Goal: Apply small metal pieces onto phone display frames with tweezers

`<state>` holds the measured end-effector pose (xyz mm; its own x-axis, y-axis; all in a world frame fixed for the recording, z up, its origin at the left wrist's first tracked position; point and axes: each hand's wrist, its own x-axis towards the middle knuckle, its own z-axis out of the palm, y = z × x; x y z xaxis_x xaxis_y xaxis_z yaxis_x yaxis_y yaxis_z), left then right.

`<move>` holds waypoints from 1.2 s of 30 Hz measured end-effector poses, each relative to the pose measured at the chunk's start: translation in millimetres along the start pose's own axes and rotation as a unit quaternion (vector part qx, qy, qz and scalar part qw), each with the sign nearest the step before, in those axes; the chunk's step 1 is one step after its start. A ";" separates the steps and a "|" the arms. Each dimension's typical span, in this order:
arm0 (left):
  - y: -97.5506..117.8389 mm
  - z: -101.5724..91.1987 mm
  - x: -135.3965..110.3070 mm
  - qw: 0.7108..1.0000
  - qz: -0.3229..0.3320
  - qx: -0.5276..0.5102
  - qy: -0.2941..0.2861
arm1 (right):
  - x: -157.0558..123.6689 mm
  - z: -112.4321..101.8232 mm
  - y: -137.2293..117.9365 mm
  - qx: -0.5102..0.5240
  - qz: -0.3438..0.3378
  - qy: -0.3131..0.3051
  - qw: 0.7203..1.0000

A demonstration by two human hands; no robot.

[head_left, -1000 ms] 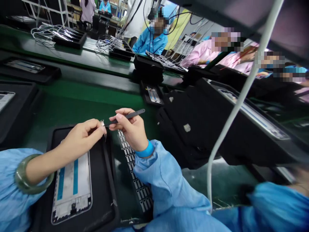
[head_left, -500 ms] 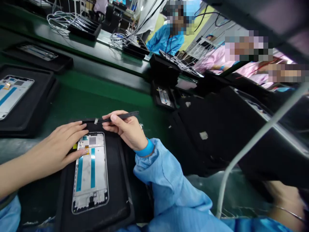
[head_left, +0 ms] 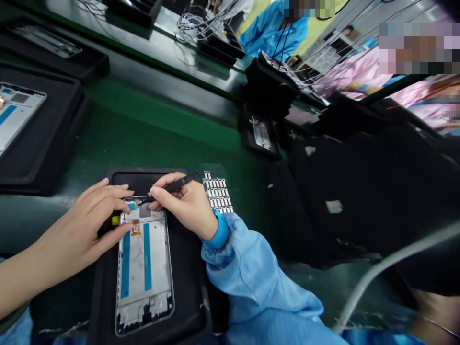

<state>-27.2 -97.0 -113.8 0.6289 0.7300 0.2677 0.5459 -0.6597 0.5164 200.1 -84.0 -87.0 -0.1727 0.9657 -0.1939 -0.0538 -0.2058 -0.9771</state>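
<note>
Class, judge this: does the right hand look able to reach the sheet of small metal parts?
Probably yes: the right hand lies just beside the sheet of small metal parts, nothing between them, though it holds tweezers.

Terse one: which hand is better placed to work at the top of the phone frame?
Probably the right hand: it holds the tweezers, with their tips over the top of the phone frame. The left hand holds no tool and lies beside the frame's left edge.
</note>
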 end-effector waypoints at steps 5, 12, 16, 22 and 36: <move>3.0 -1.5 -0.6 1.000 0.000 0.007 -0.004 | 0.1 0.6 0.0 -0.015 -0.002 -0.005 1.000; 2.6 -2.6 2.0 0.999 0.032 0.024 0.004 | -0.3 1.1 0.6 -0.035 -0.009 -0.003 0.999; 2.9 -4.7 2.1 0.999 0.039 0.032 0.001 | -1.2 1.8 0.4 -0.035 -0.014 -0.003 0.999; 3.7 -7.6 4.5 0.996 0.066 0.066 0.008 | -0.7 0.3 3.5 -0.074 -0.041 -0.009 0.996; 16.9 -9.1 8.4 0.986 0.069 0.149 -0.003 | 9.0 -4.3 -8.4 0.023 -0.084 0.057 0.995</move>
<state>-17.8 -100.4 -95.4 0.7116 0.6291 0.3130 0.5928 -0.7766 0.2133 203.2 -72.9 -80.9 -0.0444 0.9982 -0.0401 -0.1185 -0.0451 -0.9919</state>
